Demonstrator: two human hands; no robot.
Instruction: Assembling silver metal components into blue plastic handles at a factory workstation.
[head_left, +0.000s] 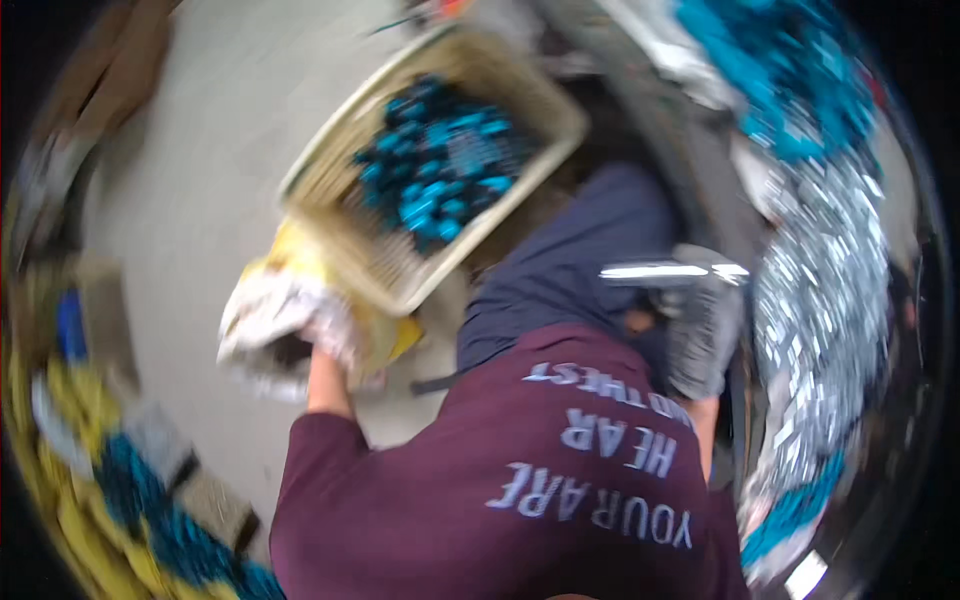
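A pale yellow plastic basket point(340, 130) holds many small glossy blue and dark pieces point(440, 170), too blurred to name. Against its near left corner is a white and yellow sack point(265, 315), its dark mouth facing me. My left hand point(328, 340) is at the rim of that mouth and looks closed on it; motion blur and the sack partly hide the fingers. On the right, my right hand point(703, 325) wears a grey glove and is closed beside my leg. A thin shiny rod point(660, 271) crosses at its fingers and seems to be held there.
To the right runs a dark bench edge point(690, 150), with heaps of silvery pieces point(820, 300) and blue pieces point(780, 60) beyond. Yellow sacks point(80, 500), blue bundles point(150, 490) and cardboard boxes point(100, 310) stand at the left, across the grey floor point(200, 180).
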